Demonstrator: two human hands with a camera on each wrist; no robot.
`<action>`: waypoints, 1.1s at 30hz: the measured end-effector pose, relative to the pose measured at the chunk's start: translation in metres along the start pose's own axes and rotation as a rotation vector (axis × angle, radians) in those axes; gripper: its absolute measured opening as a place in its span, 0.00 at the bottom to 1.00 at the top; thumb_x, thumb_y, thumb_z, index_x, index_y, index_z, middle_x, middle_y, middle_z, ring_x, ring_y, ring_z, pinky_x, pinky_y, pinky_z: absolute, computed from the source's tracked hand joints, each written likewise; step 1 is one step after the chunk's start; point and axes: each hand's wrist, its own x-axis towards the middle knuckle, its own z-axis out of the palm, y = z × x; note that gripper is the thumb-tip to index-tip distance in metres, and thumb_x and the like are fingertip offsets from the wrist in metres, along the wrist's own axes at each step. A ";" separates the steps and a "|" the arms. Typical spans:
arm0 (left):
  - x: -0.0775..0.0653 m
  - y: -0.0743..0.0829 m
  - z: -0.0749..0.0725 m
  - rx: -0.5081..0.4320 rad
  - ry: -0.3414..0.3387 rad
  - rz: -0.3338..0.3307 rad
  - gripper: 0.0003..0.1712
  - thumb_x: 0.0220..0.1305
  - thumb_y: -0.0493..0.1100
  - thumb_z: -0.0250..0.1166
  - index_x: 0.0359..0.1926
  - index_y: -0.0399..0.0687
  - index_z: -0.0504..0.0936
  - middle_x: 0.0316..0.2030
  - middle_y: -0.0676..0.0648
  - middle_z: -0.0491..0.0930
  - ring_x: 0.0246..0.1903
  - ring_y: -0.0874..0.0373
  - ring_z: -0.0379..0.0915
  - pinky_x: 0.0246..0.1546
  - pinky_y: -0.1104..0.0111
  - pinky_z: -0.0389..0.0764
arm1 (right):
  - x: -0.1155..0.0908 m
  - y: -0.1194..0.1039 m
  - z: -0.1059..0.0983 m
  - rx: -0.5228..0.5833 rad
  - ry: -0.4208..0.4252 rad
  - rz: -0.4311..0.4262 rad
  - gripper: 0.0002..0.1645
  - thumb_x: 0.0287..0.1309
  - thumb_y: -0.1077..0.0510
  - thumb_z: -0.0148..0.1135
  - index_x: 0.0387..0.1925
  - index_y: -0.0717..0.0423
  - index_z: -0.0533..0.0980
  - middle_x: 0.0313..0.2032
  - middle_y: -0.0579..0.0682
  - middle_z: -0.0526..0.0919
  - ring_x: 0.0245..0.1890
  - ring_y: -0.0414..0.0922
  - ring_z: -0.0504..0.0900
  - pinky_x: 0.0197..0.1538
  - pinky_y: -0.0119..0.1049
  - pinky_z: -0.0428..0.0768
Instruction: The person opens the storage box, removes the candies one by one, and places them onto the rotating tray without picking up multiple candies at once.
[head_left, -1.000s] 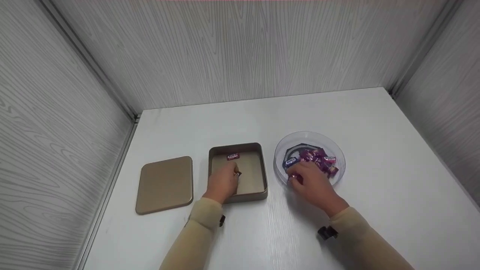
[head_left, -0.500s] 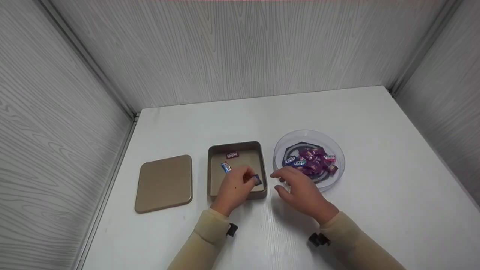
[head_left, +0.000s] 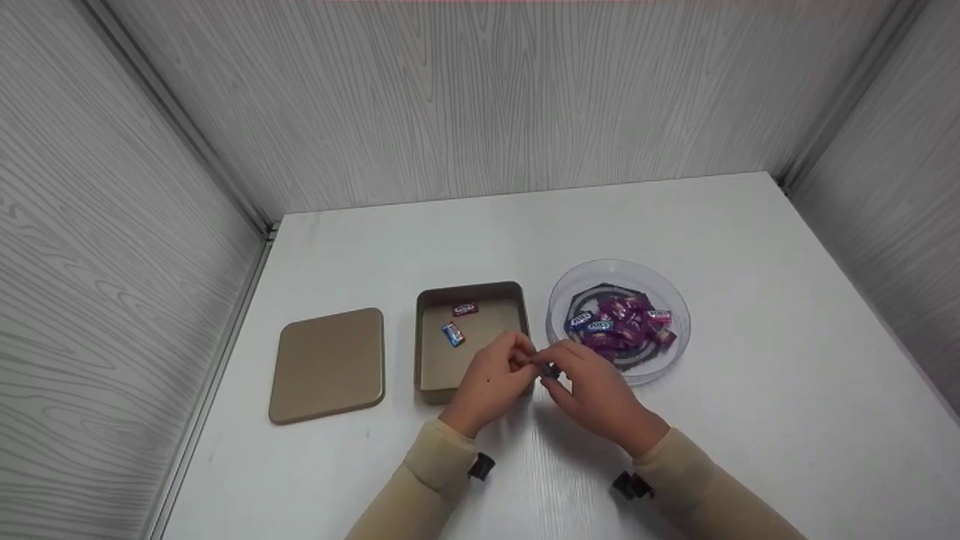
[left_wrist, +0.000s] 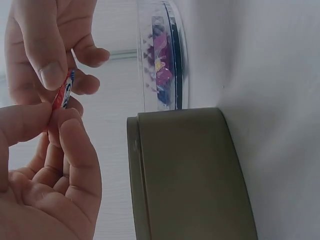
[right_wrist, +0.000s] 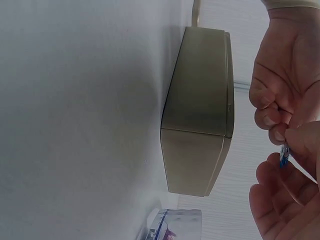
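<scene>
Between the tin and the bowl, my left hand (head_left: 489,384) and right hand (head_left: 604,397) meet over one small wrapped candy (head_left: 551,371). In the left wrist view the candy (left_wrist: 64,92) shows red, blue and white; left thumb and index finger pinch its lower end. The right thumb lies at its upper end, with curled right fingers behind. Part of the candy is hidden by fingertips. Under the left hand stands a gold square tin (head_left: 431,386), holding a dark red candy (head_left: 465,309) and a blue-and-red candy (head_left: 453,334).
A clear round bowl (head_left: 667,289) with several purple, blue and pink candies (head_left: 622,322) stands right of the tin. The tin's flat lid (head_left: 328,366) lies to its left. Pale panels (head_left: 480,97) enclose the white table (head_left: 420,240) at back and sides.
The left hand leaves the blue-and-red candy in the tin, then carries another candy rightward over the tin's edge. From the bowl, the right hand has moved left to meet it.
</scene>
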 end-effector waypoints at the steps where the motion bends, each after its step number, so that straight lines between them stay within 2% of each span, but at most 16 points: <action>1: 0.000 0.000 0.001 -0.007 -0.004 0.004 0.08 0.66 0.44 0.68 0.44 0.55 0.78 0.32 0.57 0.81 0.32 0.61 0.76 0.33 0.65 0.77 | 0.000 0.000 0.000 0.005 0.002 0.001 0.16 0.60 0.62 0.70 0.48 0.47 0.81 0.43 0.39 0.80 0.41 0.36 0.79 0.44 0.35 0.80; 6: -0.001 0.000 0.003 -0.004 -0.019 0.023 0.09 0.66 0.43 0.68 0.44 0.56 0.78 0.31 0.58 0.82 0.31 0.62 0.76 0.33 0.66 0.76 | 0.000 0.000 -0.001 0.017 0.004 0.004 0.13 0.62 0.63 0.69 0.47 0.48 0.81 0.43 0.41 0.81 0.39 0.38 0.79 0.41 0.34 0.79; 12: -0.001 0.000 0.003 0.079 -0.043 0.034 0.11 0.68 0.44 0.65 0.50 0.55 0.78 0.37 0.60 0.81 0.38 0.63 0.76 0.41 0.64 0.77 | -0.001 0.014 -0.006 -0.050 -0.023 0.061 0.13 0.61 0.67 0.67 0.44 0.48 0.82 0.42 0.41 0.84 0.46 0.40 0.80 0.50 0.40 0.79; 16: -0.003 -0.004 -0.003 0.153 -0.031 0.004 0.15 0.70 0.45 0.64 0.56 0.51 0.78 0.40 0.59 0.80 0.40 0.63 0.75 0.44 0.63 0.78 | -0.008 0.037 -0.016 -0.105 -0.050 0.180 0.12 0.61 0.67 0.65 0.44 0.51 0.83 0.42 0.44 0.85 0.47 0.46 0.81 0.54 0.45 0.78; 19: -0.005 -0.010 -0.011 0.219 -0.005 -0.029 0.16 0.70 0.46 0.64 0.57 0.51 0.79 0.40 0.58 0.79 0.40 0.62 0.75 0.43 0.64 0.78 | -0.015 0.056 -0.025 -0.132 -0.083 0.289 0.14 0.62 0.66 0.64 0.49 0.54 0.83 0.46 0.49 0.85 0.50 0.51 0.81 0.57 0.50 0.76; 24: -0.005 -0.022 -0.025 0.327 0.048 -0.044 0.16 0.71 0.47 0.63 0.56 0.49 0.79 0.41 0.56 0.79 0.40 0.61 0.76 0.43 0.62 0.79 | -0.023 0.078 -0.039 -0.172 -0.134 0.423 0.17 0.62 0.66 0.62 0.52 0.55 0.81 0.49 0.54 0.85 0.53 0.57 0.80 0.55 0.57 0.76; 28: -0.004 -0.030 -0.033 0.373 0.075 -0.075 0.16 0.71 0.46 0.63 0.57 0.48 0.80 0.42 0.54 0.79 0.39 0.60 0.76 0.42 0.60 0.79 | -0.024 0.086 -0.044 -0.194 -0.176 0.460 0.16 0.60 0.65 0.62 0.50 0.56 0.82 0.46 0.54 0.85 0.50 0.58 0.81 0.49 0.57 0.79; 33: 0.000 -0.037 -0.039 0.433 0.088 -0.145 0.19 0.71 0.48 0.63 0.59 0.48 0.79 0.46 0.50 0.80 0.43 0.57 0.77 0.46 0.58 0.79 | -0.023 0.086 -0.044 -0.226 -0.223 0.454 0.16 0.60 0.65 0.61 0.50 0.57 0.82 0.47 0.55 0.85 0.50 0.59 0.80 0.52 0.58 0.78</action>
